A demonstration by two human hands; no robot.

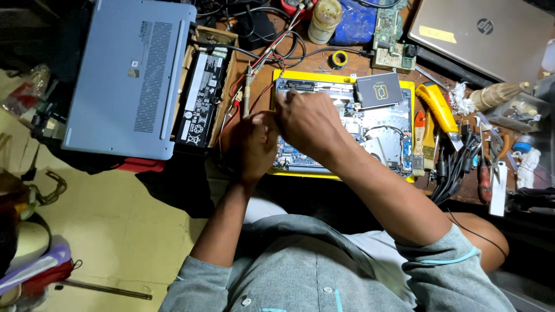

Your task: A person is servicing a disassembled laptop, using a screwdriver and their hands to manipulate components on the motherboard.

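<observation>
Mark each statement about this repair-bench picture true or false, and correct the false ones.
1. Both hands meet over the opened laptop base with its yellow edge. True.
2. The grey laptop bottom cover lies right of the hands. False: it lies to their left.
3. A flat black battery pack sits in a brown cardboard tray. True.
4. The yellow utility knife is in the right hand. False: it lies on the bench, right of the laptop base.
5. The left hand holds a probe-like tool upright. True, as far as the picture shows.
</observation>
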